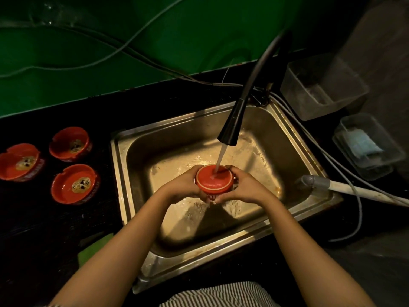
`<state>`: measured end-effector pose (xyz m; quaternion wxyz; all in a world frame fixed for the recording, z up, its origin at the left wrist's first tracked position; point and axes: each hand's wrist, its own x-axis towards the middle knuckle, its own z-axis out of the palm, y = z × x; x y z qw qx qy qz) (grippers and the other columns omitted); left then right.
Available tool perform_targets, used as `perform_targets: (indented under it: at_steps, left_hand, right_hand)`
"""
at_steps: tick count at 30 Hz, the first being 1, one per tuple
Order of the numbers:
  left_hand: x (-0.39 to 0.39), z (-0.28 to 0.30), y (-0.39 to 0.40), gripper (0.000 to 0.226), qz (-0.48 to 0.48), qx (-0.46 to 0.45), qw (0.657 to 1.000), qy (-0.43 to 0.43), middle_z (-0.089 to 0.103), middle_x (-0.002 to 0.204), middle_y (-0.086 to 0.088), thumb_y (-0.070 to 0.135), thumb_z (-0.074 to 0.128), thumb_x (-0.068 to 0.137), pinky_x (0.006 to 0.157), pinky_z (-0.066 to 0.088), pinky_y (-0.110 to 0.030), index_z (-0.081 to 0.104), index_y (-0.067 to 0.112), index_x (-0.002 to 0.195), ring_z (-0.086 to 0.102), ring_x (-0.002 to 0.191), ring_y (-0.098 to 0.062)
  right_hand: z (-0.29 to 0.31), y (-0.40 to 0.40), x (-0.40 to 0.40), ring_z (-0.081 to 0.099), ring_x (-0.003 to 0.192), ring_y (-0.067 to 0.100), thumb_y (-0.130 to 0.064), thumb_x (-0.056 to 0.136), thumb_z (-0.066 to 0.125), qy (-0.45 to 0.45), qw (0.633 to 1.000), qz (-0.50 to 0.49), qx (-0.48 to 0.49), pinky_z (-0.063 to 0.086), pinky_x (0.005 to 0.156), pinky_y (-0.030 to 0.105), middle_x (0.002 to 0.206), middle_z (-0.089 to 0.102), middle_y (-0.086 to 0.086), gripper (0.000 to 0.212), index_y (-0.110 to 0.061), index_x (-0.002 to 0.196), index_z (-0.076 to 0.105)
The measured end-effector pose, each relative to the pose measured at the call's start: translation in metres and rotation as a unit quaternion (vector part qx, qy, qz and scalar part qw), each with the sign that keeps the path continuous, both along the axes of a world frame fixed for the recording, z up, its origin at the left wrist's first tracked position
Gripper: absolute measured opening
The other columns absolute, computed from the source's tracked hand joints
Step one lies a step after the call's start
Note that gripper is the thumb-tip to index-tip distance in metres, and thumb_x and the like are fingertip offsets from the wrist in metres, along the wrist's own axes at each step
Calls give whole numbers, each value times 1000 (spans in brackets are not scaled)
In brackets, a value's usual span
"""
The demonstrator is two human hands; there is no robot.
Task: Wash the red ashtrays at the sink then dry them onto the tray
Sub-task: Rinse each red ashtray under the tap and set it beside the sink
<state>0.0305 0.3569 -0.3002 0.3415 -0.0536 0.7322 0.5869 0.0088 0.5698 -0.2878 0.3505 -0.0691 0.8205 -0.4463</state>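
Red ashtray (214, 178), upturned under the tap's stream, gripped by left hand (184, 186) and right hand (244, 187).

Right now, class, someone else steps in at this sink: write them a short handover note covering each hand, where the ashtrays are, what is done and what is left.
Left hand and right hand both grip one red ashtray, held upside down over the sink, with the tap stream hitting its base.
Three dirty ashtrays sit upright on the black counter left of the sink: far-left, back, front, all with residue inside.
Done: nothing finished; the first ashtray is mid-rinse.
Left: finish this one, wash the other three, dry all four onto the tray, which is not in view.
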Motion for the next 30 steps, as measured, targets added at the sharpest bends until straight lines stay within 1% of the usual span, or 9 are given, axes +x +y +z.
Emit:
perform_targets:
  at_steps: [2, 5, 8, 10, 15, 19, 23, 27, 30]
  left_hand:
    - [5, -9, 3, 101, 21, 19, 1000, 12, 48, 131, -3, -16, 80, 59, 88, 56, -29, 33, 21, 141, 51, 119, -18]
    - [12, -18, 9, 106, 39, 21, 998, 42, 45, 134, 3, -10, 83, 58, 93, 52, -29, 30, 28, 142, 48, 124, -16]
    - [16, -20, 13, 107, 55, 10, 994, 94, 44, 133, 11, -5, 87, 58, 89, 49, -18, 30, 31, 141, 48, 121, -7]
    - [18, -18, 13, 107, 62, 2, 989, 136, 43, 134, 15, -3, 89, 58, 88, 47, -13, 31, 30, 141, 47, 120, 1]
    - [18, -6, 3, 104, 46, -44, 972, 226, 41, 137, 23, 9, 91, 61, 88, 51, -16, 31, 30, 143, 46, 122, 8]
    - [18, 6, -12, 101, 3, -86, 960, 266, 43, 134, 15, 10, 90, 63, 88, 46, -9, 32, 22, 145, 46, 119, 6]
    - [24, 17, -29, 104, -54, -145, 953, 259, 43, 141, 3, 15, 92, 60, 102, 40, -23, 33, 19, 145, 42, 125, -5]
    - [33, 22, -44, 110, -103, -198, 950, 217, 40, 147, -2, 14, 92, 59, 111, 33, -29, 28, 18, 149, 39, 134, -16]
    - [41, 28, -57, 117, -116, -199, 957, 180, 39, 147, 2, 19, 94, 57, 111, 36, -30, 24, 18, 151, 40, 133, -14]
  right_hand:
    - [8, 0, 0, 51, 104, -1, -31, 49, 96, 55, 998, 20, 29, 40, 82, 5, 113, 51, -20, 98, -31, 130, 41]
    - [12, -3, 2, 52, 112, 6, -34, 47, 96, 142, 987, 37, 65, 42, 93, 16, 123, 55, -13, 103, -27, 134, 41]
    - [8, -5, 10, 50, 121, 11, -38, 49, 94, 203, 976, 33, 73, 42, 102, 25, 134, 51, -6, 107, -27, 138, 36]
    - [6, -8, 17, 45, 125, 9, -37, 53, 93, 231, 971, 16, 57, 38, 103, 23, 138, 46, -6, 107, -27, 140, 33]
    - [-13, -20, 33, 38, 131, 6, -33, 59, 92, 265, 962, -59, 14, 32, 101, 10, 145, 37, -6, 109, -24, 146, 27]
    - [-22, -35, 49, 40, 130, 3, -38, 58, 92, 245, 963, -114, -11, 36, 99, 13, 144, 40, -8, 113, -28, 148, 25]
    - [-31, -46, 60, 45, 126, 2, -43, 51, 94, 179, 972, -135, -68, 43, 97, 19, 139, 45, -11, 112, -32, 143, 31]
    - [-38, -53, 71, 48, 121, 1, -30, 51, 96, 93, 984, -114, -97, 47, 93, 19, 133, 50, -13, 108, -30, 141, 36]
    - [-34, -59, 79, 53, 115, 1, -16, 54, 94, 29, 985, -115, -129, 47, 83, 11, 125, 54, -13, 98, -31, 134, 39]
